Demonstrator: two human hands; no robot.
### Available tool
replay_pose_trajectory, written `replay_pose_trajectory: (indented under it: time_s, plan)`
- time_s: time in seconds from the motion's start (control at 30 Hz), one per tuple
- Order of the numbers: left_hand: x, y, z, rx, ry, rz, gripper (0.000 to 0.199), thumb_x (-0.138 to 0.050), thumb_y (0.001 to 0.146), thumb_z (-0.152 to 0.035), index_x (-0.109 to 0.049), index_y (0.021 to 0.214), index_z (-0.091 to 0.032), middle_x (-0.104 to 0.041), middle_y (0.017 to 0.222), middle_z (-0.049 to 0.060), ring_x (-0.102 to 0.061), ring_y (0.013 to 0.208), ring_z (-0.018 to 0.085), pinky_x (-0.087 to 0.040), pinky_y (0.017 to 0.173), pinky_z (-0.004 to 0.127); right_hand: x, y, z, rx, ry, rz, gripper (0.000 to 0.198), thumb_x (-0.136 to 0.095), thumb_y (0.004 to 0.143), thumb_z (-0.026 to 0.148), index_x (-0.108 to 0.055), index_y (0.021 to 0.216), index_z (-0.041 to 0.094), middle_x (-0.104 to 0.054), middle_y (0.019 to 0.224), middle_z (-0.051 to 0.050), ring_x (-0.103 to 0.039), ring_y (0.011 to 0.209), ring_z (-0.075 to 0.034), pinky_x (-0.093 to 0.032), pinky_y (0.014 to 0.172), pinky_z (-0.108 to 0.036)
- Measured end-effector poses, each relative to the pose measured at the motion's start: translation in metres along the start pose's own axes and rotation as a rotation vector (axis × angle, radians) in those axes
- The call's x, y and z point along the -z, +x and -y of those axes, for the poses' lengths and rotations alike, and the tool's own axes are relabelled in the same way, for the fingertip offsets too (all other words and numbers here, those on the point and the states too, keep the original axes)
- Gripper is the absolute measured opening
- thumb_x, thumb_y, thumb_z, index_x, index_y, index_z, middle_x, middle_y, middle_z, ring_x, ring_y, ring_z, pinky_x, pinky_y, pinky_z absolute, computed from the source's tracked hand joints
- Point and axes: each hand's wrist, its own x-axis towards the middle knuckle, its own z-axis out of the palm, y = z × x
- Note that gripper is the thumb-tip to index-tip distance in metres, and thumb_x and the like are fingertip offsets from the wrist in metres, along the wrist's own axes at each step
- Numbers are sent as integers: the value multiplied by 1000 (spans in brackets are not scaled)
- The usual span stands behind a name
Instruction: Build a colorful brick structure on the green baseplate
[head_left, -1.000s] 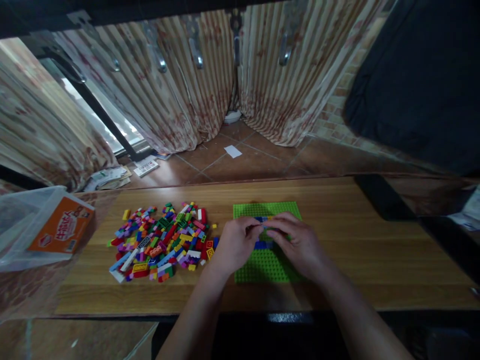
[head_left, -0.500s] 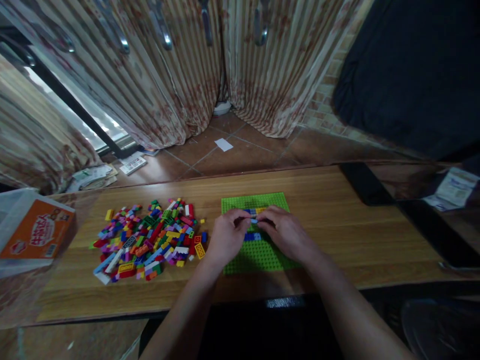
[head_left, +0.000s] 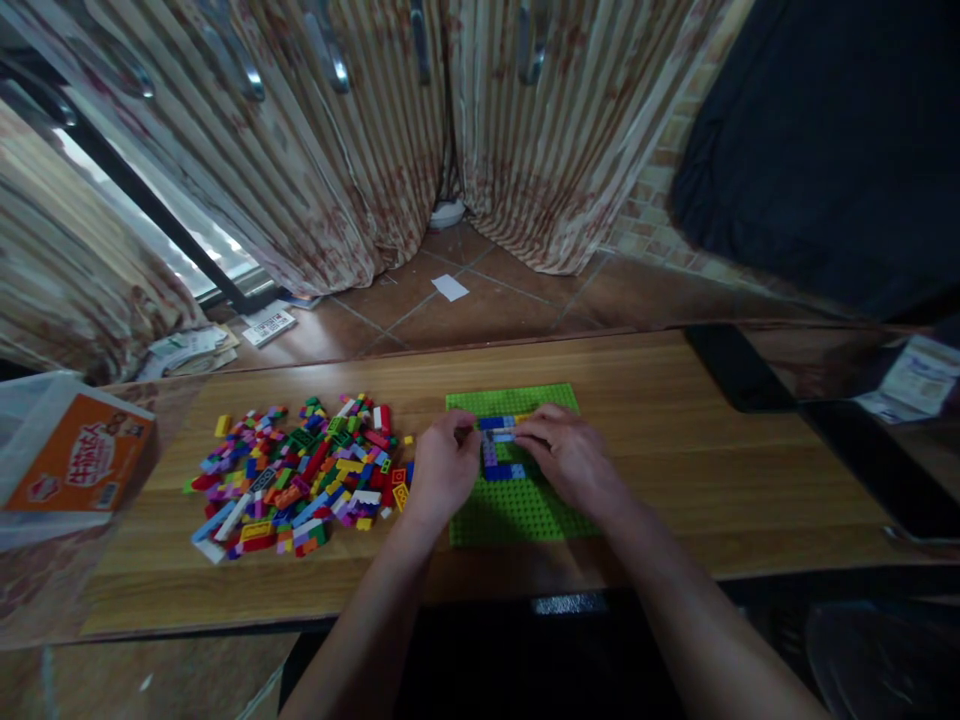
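Observation:
A green baseplate [head_left: 495,520] lies on the table in front of me. Blue bricks [head_left: 503,471], lavender bricks [head_left: 490,452] and a bit of yellow [head_left: 520,419] form rows on its upper part. My right hand [head_left: 574,460] pinches the right end of a light blue brick [head_left: 503,436] with thumb and forefinger, low over these rows. Whether that brick is pressed down, I cannot tell. At the left end of the rows is my left hand [head_left: 448,465], its fingers curled together; what they hold, if anything, is hidden.
Left of the baseplate spreads a pile of loose coloured bricks [head_left: 307,475]. A clear plastic box with an orange label [head_left: 79,455] stands at the far left. Two dark flat objects, one a black slab [head_left: 739,370], the other a black panel [head_left: 877,465], lie at the right.
My left hand has drawn back leftward from the light blue brick, uncovering more of the bricks on the baseplate. The right hand stays at the brick, nearly unmoved.

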Motion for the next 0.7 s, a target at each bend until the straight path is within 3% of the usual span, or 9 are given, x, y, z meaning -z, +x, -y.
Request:
replay_pose_trajectory:
  time_s: [0.37, 0.7]
  plan:
    - [-7, -2, 0, -2, 48, 33, 14, -60, 81, -18, -67, 92, -15, -72, 89, 8, -66, 78, 17, -49, 73, 28, -3, 1, 2, -20, -153, 15, 16, -57, 89, 23, -72, 85, 23, -62, 86, -5, -56, 87, -21, -44, 79, -33]
    - [-12, -4, -7, 12, 167, -5, 13, -62, 81, -25, -64, 90, -16, -70, 85, 6, -64, 75, 16, -45, 66, 26, -4, 2, 5, -58, -76, -33, 11, -61, 85, 21, -72, 83, 22, -64, 85, -5, -59, 84, -19, -45, 77, -31]
